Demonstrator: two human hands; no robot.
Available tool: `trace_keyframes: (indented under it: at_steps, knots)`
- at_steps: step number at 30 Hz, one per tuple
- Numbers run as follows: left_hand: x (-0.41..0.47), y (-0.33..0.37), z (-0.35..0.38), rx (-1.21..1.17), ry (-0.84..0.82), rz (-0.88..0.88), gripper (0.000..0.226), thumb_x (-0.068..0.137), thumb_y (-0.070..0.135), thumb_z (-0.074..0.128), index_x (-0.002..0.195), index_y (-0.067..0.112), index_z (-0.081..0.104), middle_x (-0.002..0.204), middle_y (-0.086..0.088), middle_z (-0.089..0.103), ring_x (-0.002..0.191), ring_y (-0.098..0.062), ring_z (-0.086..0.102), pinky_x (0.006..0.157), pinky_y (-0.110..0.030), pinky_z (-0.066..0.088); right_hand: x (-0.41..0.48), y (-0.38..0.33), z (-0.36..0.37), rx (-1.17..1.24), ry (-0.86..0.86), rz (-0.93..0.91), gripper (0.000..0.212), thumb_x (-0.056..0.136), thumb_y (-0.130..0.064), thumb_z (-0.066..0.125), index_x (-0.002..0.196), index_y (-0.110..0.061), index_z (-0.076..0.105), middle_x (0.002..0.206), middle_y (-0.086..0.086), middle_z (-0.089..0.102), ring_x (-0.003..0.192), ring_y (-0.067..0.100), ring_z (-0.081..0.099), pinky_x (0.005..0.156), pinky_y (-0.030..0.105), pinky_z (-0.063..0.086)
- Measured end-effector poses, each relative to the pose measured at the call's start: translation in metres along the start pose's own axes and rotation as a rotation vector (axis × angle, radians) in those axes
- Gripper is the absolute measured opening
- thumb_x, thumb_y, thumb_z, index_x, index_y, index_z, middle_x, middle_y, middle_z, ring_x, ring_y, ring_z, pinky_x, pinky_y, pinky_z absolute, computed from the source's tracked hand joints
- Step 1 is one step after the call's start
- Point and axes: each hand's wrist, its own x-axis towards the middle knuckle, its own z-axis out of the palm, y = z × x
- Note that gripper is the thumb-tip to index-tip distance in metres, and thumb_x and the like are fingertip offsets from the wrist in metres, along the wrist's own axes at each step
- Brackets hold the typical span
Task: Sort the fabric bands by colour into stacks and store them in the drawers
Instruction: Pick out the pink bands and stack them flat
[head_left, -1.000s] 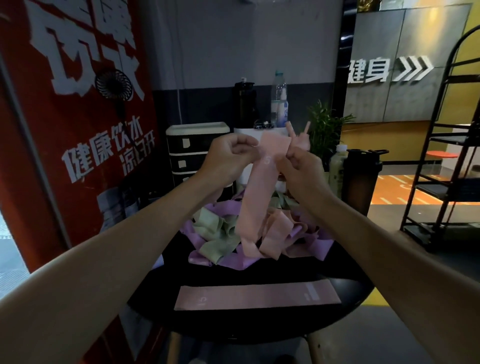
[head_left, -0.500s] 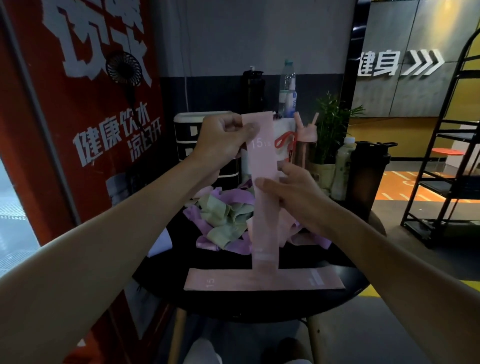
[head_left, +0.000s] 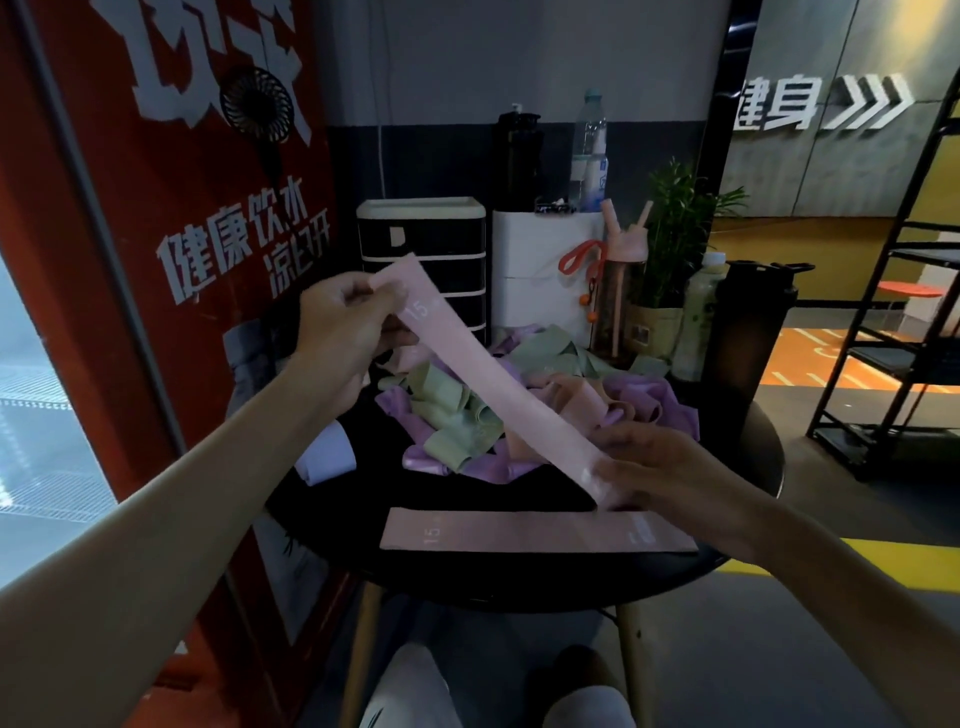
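Left hand (head_left: 343, 332) is pinching the upper end of a long pale pink fabric band (head_left: 498, 384) printed "15", thumb against curled fingers. Right hand (head_left: 660, 467) is gripping the lower end, its fingers folding round the cloth. The band is slanting in the air above a round black table (head_left: 493, 582), high at the table's left and low at its right.

On the table's near edge a second flat pink fabric band (head_left: 535, 530), also marked "15", is lying straight, just under the right hand. A tangled heap of green, purple and peach fabric bands (head_left: 457, 421) is sitting at the table's centre, and a white cloth (head_left: 327, 452) is resting at its left edge.

At the table's far side a black drawer unit with a cream top (head_left: 423, 244) is standing with its drawers closed, beside a white box (head_left: 545, 260) carrying a black bottle (head_left: 517, 156) and a clear water bottle (head_left: 589, 150). A pink straw bottle (head_left: 621, 291), a potted green plant (head_left: 675, 228), a pale green bottle (head_left: 701, 312) and a dark shaker cup (head_left: 748, 332) are lining the table's far right.

Left of the table a red banner with white characters (head_left: 156, 234) is standing, with a small black fan (head_left: 257, 104) in front of it. Right of the table a black metal rack (head_left: 904, 312) is standing on the grey floor.
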Motion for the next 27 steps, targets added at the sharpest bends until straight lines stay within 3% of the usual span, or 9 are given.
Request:
trace_keyframes:
  at_steps: [3,7,10,13,17,20,23,27]
  knots:
    - [-0.017,-0.020,-0.014,-0.006,0.034,-0.049,0.009,0.096,0.006,0.061,0.088,0.004,0.064,0.087,-0.016,0.069,0.071,-0.018,0.071,0.060,-0.024,0.057,-0.015,0.013,-0.013,-0.022,-0.015,0.032,0.028,0.091,-0.005,0.061,0.119,-0.011,0.065,0.102,0.008,0.073,0.090,0.019,0.069,0.072,0.026,0.054]
    - [-0.044,-0.046,-0.026,0.010,0.062,-0.100,0.004,0.095,0.002,0.062,0.095,0.005,0.061,0.088,-0.014,0.069,0.067,-0.018,0.072,0.061,-0.028,0.060,-0.025,0.024,-0.025,0.051,0.042,0.043,0.033,0.092,0.002,0.057,0.114,-0.019,0.070,0.105,0.016,0.071,0.093,0.030,0.068,0.082,0.040,0.053]
    - [-0.062,-0.065,-0.034,0.118,0.034,-0.092,0.015,0.094,0.000,0.061,0.105,0.010,0.058,0.072,-0.007,0.067,0.057,-0.021,0.067,0.060,-0.032,0.060,-0.029,0.029,-0.027,-0.036,0.257,0.040,0.021,0.091,0.004,0.059,0.106,-0.009,0.066,0.085,0.017,0.071,0.070,0.016,0.067,0.066,0.030,0.052]
    - [-0.077,-0.085,-0.042,0.337,-0.024,0.001,0.019,0.093,-0.003,0.059,0.092,0.013,0.067,0.063,0.004,0.063,0.051,-0.015,0.061,0.057,-0.024,0.054,-0.031,0.033,-0.025,-0.230,0.402,0.023,0.018,0.088,-0.001,0.065,0.105,-0.009,0.062,0.076,0.007,0.066,0.064,0.008,0.061,0.053,0.017,0.046]
    - [-0.093,-0.103,-0.048,0.466,-0.073,0.069,0.028,0.090,0.001,0.065,0.085,0.027,0.073,0.077,0.019,0.071,0.072,0.002,0.065,0.070,-0.010,0.049,-0.031,0.044,-0.023,-0.326,0.447,0.004,0.020,0.089,-0.001,0.065,0.106,-0.009,0.060,0.069,0.007,0.061,0.062,0.010,0.055,0.050,0.018,0.042]
    - [-0.099,-0.113,-0.054,0.533,-0.086,0.075,0.028,0.088,0.003,0.067,0.083,0.030,0.073,0.084,0.018,0.073,0.083,0.000,0.067,0.079,-0.021,0.053,-0.028,0.055,-0.025,-0.419,0.458,0.004,0.019,0.088,-0.003,0.066,0.105,-0.008,0.061,0.060,0.000,0.053,0.054,0.007,0.049,0.051,0.022,0.036]
    - [-0.102,-0.119,-0.058,0.586,-0.085,0.084,0.029,0.087,0.005,0.069,0.083,0.034,0.072,0.085,0.012,0.073,0.085,-0.003,0.067,0.080,-0.027,0.054,-0.026,0.060,-0.027,-0.487,0.462,0.002,0.016,0.088,-0.005,0.067,0.102,-0.010,0.061,0.052,-0.006,0.048,0.050,0.007,0.042,0.052,0.026,0.031]
    - [-0.109,-0.123,-0.060,0.628,-0.103,0.089,0.032,0.085,0.004,0.070,0.081,0.036,0.070,0.083,0.015,0.070,0.084,-0.004,0.065,0.074,-0.018,0.050,-0.026,0.061,-0.024,-0.545,0.443,-0.019,0.015,0.089,-0.007,0.065,0.103,-0.012,0.061,0.065,0.009,0.054,0.059,0.016,0.049,0.055,0.028,0.037]
